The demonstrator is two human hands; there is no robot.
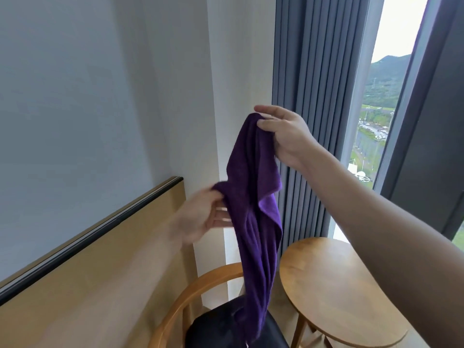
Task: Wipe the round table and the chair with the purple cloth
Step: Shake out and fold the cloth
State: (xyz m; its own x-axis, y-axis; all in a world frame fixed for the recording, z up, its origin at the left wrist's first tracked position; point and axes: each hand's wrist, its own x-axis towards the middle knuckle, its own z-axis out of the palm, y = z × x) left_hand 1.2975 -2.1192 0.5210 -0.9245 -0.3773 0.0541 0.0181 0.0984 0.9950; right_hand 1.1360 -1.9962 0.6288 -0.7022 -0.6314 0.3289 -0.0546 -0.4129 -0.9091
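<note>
Here both hands pinch the purple cloth.

I see the crumpled purple microfibre cloth hanging lengthwise in the air. Below it are the round light-wood table and the curved-back wooden chair with its dark seat.

Purple cloth in both hands

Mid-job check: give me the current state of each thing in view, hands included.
purple cloth: held up in the air, hanging bunched, lower end in front of the chair seat.
right hand: pinches the cloth's top.
left hand: blurred, grips the cloth's side edge.
round table: upright, top bare where visible.
chair: upright, dark seat.
curtain: drawn aside, window partly uncovered.
</note>
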